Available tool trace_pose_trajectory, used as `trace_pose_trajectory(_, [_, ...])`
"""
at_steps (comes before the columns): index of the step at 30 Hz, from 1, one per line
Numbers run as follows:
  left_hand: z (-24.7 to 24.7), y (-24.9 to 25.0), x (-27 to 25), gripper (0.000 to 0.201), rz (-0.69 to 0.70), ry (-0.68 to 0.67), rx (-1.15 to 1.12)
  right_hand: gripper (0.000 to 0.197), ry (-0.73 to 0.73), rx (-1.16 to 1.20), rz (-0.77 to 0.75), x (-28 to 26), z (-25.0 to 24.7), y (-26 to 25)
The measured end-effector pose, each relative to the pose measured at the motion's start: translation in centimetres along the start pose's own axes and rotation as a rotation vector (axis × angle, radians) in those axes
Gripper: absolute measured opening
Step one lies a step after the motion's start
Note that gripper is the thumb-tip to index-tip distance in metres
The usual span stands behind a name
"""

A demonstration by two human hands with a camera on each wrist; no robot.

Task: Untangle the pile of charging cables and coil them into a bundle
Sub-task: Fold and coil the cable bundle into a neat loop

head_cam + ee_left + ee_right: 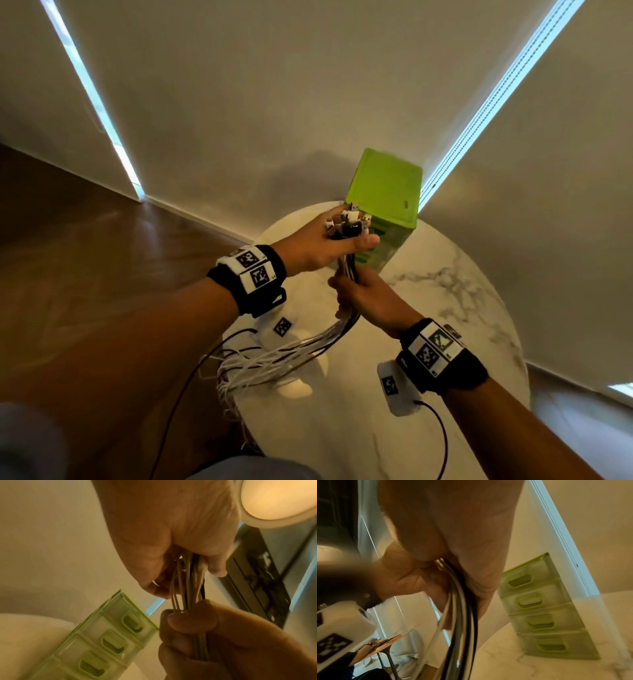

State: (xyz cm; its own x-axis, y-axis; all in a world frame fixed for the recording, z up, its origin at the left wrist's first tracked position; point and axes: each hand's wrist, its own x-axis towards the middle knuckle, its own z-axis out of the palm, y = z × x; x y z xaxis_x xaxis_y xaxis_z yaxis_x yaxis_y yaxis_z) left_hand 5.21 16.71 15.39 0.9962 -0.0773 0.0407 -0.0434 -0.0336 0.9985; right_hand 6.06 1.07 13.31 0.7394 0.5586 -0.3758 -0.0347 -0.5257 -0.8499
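A bunch of white and black charging cables (pixel 308 346) runs from my raised hands down to the near left edge of the round marble table (pixel 462 308) and hangs over it. My left hand (pixel 329 240) grips the bunch just below the plugs (pixel 349 222), which stick up out of my fist. My right hand (pixel 363 294) is wrapped round the same cables a little lower. In the left wrist view the cables (pixel 187 588) pass straight from the left hand (pixel 180 536) into the right hand (pixel 192 626). In the right wrist view the cables (pixel 462 608) leave the right hand (pixel 453 561) downward.
A green plastic drawer unit (pixel 387 205) stands on the far part of the table, right behind my hands. A drawn blind and a bright window gap are behind it. Wooden floor lies to the left. Thin black wires run from my wrist cameras.
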Motion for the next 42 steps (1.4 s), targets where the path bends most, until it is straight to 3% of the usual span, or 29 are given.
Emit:
trace_pose_trajectory(3, [1.3,0.5,0.6,0.023,0.000,-0.062,0.036,0.016,0.031,0.065,-0.015,0.0,-0.4,0.5])
trace_pose_trajectory(6, [1.8,1.1,1.4,0.021,0.014,-0.071,0.034,0.010,0.116,0.149,-0.126,0.2,-0.3,0.7])
trace_pose_trajectory(10, [2.2,1.9,1.9,0.021,0.057,-0.100,0.056,0.018,0.219,0.364,-0.253,0.7,0.4,1.5])
trace_pose_trajectory(14, [2.1,2.0,2.0,0.024,0.093,-0.140,0.103,0.008,0.118,0.550,-0.215,0.5,0.7,1.8])
trace_pose_trajectory(18, [2.1,1.1,1.6,0.029,0.076,-0.152,0.086,0.021,0.007,0.581,-0.102,-0.2,-0.5,1.3])
trace_pose_trajectory(21, [2.1,0.2,0.7,0.050,0.035,-0.237,-0.033,0.025,0.048,0.500,-0.135,-0.8,-1.4,1.6])
trace_pose_trajectory(23, [1.8,-1.5,0.0,0.079,-0.061,-0.330,-0.093,0.027,0.112,0.394,-0.224,-1.1,-1.9,1.6])
trace_pose_trajectory(25, [1.9,-3.6,-0.7,0.098,-0.170,-0.446,0.037,0.026,0.193,0.316,-0.265,-1.1,-2.3,1.4])
trace_pose_trajectory(26, [2.1,-4.7,-1.1,0.094,-0.213,-0.527,0.156,0.026,0.233,0.314,-0.270,-1.1,-2.6,1.3])
trace_pose_trajectory(28, [2.5,-6.6,-1.9,0.065,-0.297,-0.645,0.394,0.026,0.275,0.387,-0.278,-0.6,-3.0,1.2])
trace_pose_trajectory(31, [3.8,-8.3,-2.9,0.033,-0.430,-0.597,0.369,0.042,0.266,0.489,-0.255,-0.3,-3.5,0.9])
trace_pose_trajectory(33, [5.2,-8.4,-3.3,0.033,-0.500,-0.517,0.289,0.044,0.284,0.531,-0.209,-0.3,-3.7,0.6])
trace_pose_trajectory(38, [6.1,-8.2,-3.9,0.045,-0.304,-0.395,0.470,0.036,0.320,0.615,-0.055,-0.4,-5.6,1.3])
trace_pose_trajectory(42, [4.8,-9.4,-5.1,0.049,-0.335,-0.493,0.572,0.033,0.411,0.540,0.036,-0.9,-7.2,2.9])
